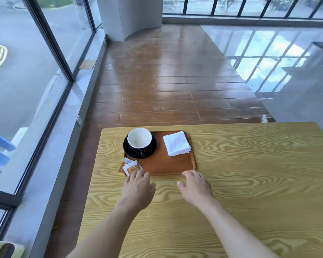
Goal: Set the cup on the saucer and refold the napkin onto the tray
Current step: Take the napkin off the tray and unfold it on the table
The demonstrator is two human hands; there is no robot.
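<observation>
A brown wooden tray [164, 164] lies at the far left of the table. On its left half a black cup with a white inside [139, 140] stands upright on a black saucer [151, 150], handle toward me. A folded white napkin [176, 143] rests on the tray's right half. My left hand [138, 187] reaches the tray's near left corner, fingertips touching the sugar packets [131, 167]. My right hand [196, 185] lies flat on the table, fingertips at the tray's near edge. Neither hand holds anything.
The light wood-grain table [250, 183] extends to the right and toward me. Its left edge runs beside a grey sill and large windows [35, 71]. Wooden flooring lies beyond the far edge.
</observation>
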